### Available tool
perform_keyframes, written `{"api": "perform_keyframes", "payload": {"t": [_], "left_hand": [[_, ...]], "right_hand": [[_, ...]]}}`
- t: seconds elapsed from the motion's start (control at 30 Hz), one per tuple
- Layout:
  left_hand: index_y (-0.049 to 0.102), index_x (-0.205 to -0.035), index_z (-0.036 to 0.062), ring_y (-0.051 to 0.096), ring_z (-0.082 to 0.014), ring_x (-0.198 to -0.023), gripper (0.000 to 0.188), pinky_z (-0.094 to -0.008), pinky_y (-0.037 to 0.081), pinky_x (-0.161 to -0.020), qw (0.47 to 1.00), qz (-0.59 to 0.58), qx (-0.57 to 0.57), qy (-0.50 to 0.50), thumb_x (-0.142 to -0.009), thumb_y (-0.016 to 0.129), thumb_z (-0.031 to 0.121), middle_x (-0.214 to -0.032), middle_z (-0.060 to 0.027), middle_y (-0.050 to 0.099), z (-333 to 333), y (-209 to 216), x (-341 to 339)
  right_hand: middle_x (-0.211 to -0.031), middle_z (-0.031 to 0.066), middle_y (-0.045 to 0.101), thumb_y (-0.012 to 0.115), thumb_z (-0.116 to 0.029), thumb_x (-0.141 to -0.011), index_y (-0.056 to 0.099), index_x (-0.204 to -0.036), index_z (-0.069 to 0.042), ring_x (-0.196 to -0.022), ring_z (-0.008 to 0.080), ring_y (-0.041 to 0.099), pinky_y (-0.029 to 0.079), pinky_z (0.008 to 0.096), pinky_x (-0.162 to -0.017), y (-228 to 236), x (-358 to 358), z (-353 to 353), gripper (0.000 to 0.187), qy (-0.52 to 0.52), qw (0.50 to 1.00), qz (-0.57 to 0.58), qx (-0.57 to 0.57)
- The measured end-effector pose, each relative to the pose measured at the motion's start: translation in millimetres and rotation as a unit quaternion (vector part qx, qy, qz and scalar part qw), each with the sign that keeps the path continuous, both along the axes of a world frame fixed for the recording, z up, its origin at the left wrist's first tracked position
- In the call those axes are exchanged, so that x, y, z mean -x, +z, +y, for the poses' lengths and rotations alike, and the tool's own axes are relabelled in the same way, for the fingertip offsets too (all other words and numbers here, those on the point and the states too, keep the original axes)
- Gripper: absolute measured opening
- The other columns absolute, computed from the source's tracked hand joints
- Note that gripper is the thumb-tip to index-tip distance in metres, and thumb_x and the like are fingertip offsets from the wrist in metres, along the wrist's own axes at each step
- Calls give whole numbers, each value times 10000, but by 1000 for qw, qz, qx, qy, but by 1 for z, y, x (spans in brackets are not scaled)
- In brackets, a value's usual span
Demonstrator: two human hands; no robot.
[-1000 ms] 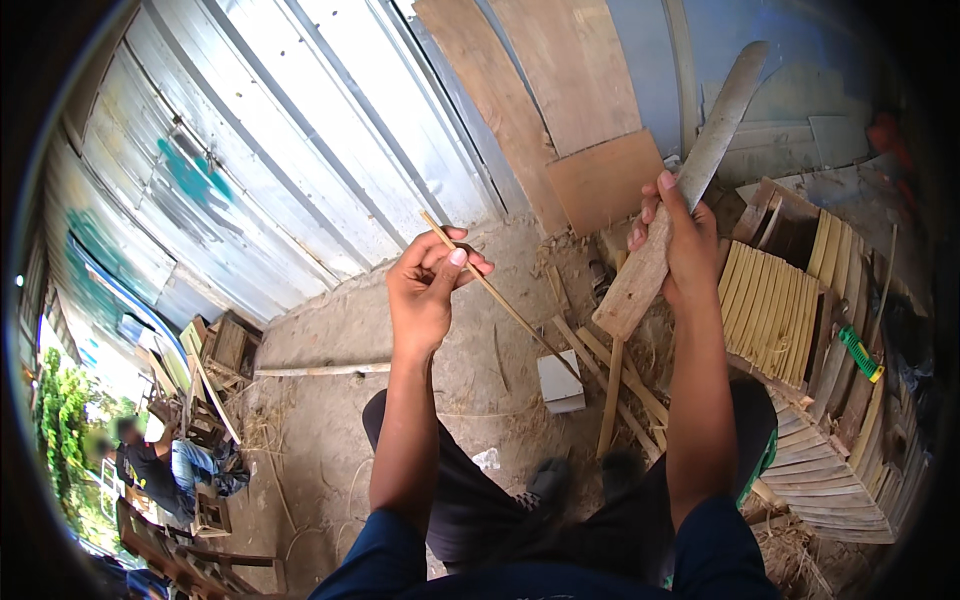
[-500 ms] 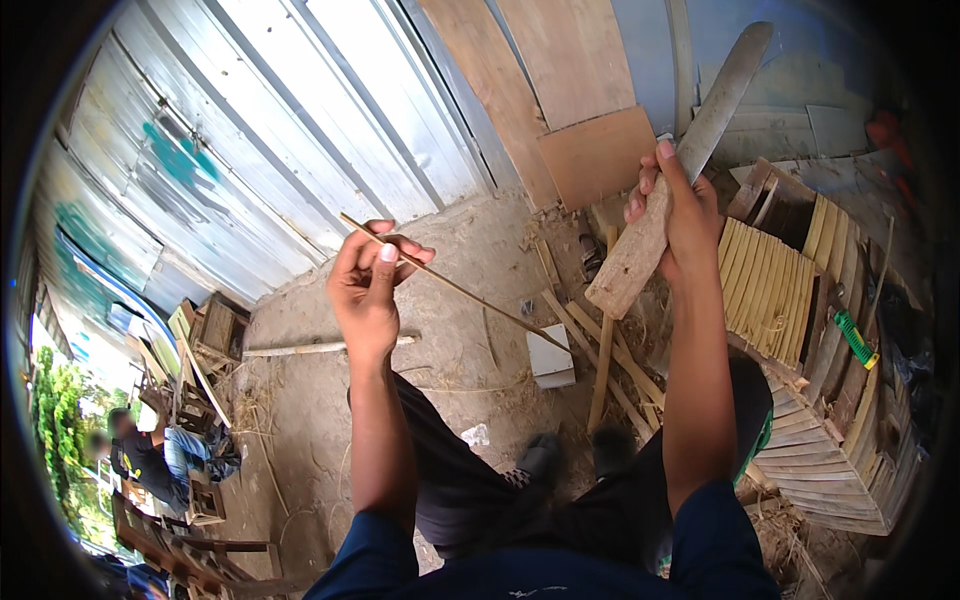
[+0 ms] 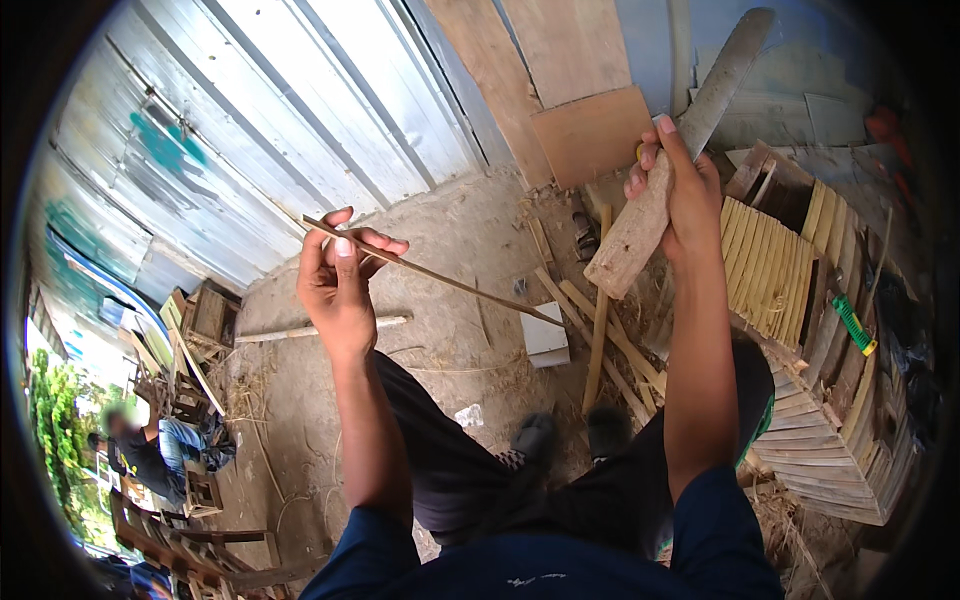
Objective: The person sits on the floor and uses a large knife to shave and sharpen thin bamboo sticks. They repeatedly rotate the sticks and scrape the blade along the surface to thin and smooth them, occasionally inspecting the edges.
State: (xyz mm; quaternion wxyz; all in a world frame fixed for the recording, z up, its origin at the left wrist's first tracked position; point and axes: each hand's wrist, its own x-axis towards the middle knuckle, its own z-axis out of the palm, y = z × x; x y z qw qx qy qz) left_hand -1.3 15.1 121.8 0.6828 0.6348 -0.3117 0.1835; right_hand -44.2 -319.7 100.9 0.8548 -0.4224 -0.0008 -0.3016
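Observation:
My left hand (image 3: 340, 295) pinches a thin bamboo strip (image 3: 455, 283) near its upper end, between thumb and fingers. The strip slants down to the right, its far end in front of a small white box (image 3: 547, 342) on the ground. My right hand (image 3: 690, 210) is wrapped round the grip of a machete (image 3: 734, 85). Its thick wooden handle (image 3: 630, 240) points down to the left, and the long grey blade rises to the upper right. Strip and machete are apart from each other.
Stacked bamboo slats (image 3: 765, 265) stand at my right, with a green-handled tool (image 3: 852, 322) on top. Loose wood strips (image 3: 600, 350) lie before my feet. Corrugated metal sheeting (image 3: 290, 110) rises ahead. A person (image 3: 150, 460) sits at the far left near wooden crates (image 3: 208, 322).
My left hand has shifted left and slightly down with the bamboo strip. The right hand keeps its grip on the machete, and the whole view has tilted slightly.

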Motion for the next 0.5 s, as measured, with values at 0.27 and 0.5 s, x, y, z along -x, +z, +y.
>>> {"api": "perform_keyframes", "payload": {"t": [0.27,0.5], "left_hand": [[555,-1047,-30,706,-244,-970,46,-434,555,-967,991,30,-39,-126,-1026,515,-23,-1009,-147,677,-32,-78,14],[569,-1135,-52,669,-319,-983,415,-486,553,-906,999,-33,13,-35,-1080,462,345,-989,-179,654,-19,-109,20]], "right_hand": [[-712,33,580,691,-327,-973,629,-969,8,-545,169,594,495,317,-524,-3,14,6,340,-6,998,46,36],[-720,33,595,566,-352,-1042,637,-1281,-32,-501,131,585,489,280,-473,-50,102,47,406,66,947,270,159]]}}
